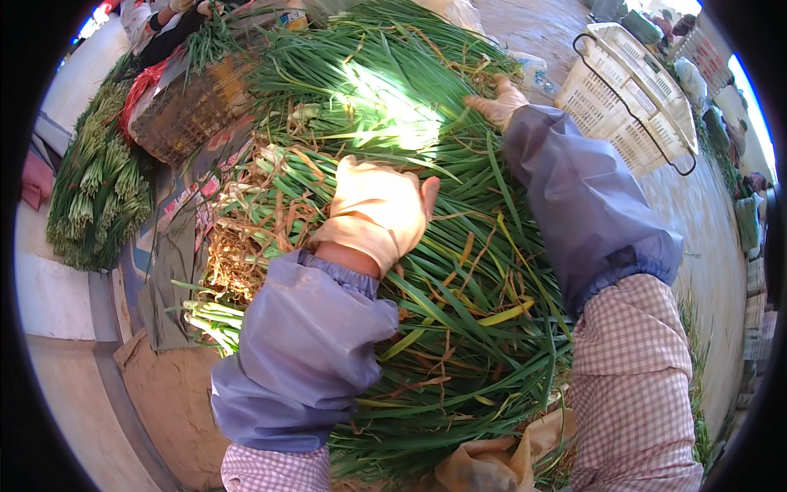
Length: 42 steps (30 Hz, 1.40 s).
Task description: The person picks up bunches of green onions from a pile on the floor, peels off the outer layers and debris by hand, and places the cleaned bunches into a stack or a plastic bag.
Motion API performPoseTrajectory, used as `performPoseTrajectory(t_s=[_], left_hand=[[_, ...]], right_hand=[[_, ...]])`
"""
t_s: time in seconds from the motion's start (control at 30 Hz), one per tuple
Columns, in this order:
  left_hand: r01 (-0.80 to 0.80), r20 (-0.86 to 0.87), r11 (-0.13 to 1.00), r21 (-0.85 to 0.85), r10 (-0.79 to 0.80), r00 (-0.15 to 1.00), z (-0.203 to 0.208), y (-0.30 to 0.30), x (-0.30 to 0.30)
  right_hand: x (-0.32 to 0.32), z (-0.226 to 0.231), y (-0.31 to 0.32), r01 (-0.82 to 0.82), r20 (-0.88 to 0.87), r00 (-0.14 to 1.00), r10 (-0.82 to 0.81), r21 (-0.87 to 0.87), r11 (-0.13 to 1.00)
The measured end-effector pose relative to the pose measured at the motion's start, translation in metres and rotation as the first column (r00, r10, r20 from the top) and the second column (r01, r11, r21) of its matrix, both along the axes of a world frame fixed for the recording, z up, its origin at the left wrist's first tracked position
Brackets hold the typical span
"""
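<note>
A broad heap of long flat-leaved garlic chives [459, 287] spreads under both my arms, with pale stems and dry brown husks [238, 238] along its left side. My left hand [377, 205], in a tan glove, is curled over the middle of the heap. Its thumb stands off to the right, and its other fingertips are lost among the leaves, closed on some chives. Farther away, my right hand [498, 102], gloved too, rests at the heap's far right edge with fingers apart. Sunlight falls on chives [393, 111] between the hands.
Bundled chives [102, 189] with trimmed pale ends lie at the left. Beside them is a brown crate [193, 107] with red plastic [147, 86]. A white basket [627, 94] with a dark handle stands at far right. Tan cloth [484, 463] lies near me. Another person's gloved hand [182, 5] shows at top left.
</note>
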State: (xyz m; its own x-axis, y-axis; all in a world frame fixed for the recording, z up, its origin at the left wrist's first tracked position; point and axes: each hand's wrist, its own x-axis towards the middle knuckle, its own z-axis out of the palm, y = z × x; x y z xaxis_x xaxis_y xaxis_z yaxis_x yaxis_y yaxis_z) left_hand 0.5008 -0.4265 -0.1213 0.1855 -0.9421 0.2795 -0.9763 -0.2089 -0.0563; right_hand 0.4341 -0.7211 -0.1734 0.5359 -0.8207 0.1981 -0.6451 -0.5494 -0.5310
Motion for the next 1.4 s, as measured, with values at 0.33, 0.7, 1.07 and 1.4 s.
performPoseTrajectory(t_s=[0.33, 0.7, 1.07, 1.4], left_hand=[[-0.098, -0.168, 0.995, -0.010, 0.095, 0.981, -0.003, 0.009, 0.005], [-0.060, -0.174, 0.998, 0.002, 0.059, 0.983, 0.009, 0.001, -0.008], [-0.012, -0.153, 0.999, -0.045, 0.005, 0.988, 0.010, 0.001, -0.002], [0.024, -0.261, 0.971, -0.238, -0.088, 0.961, 0.003, 0.002, 0.004]], right_hand=[[0.063, -0.005, 0.068, -0.095, -0.473, 0.865, 0.169, 0.177, 0.980], [0.068, -0.044, 0.039, 0.020, -0.350, 0.937, -0.008, 0.031, 0.999], [0.059, -0.060, 0.014, -0.163, 0.072, 0.987, 0.146, 0.394, 0.905], [0.070, -0.082, 0.018, -0.112, 0.229, 0.973, -0.008, 0.505, 0.856]])
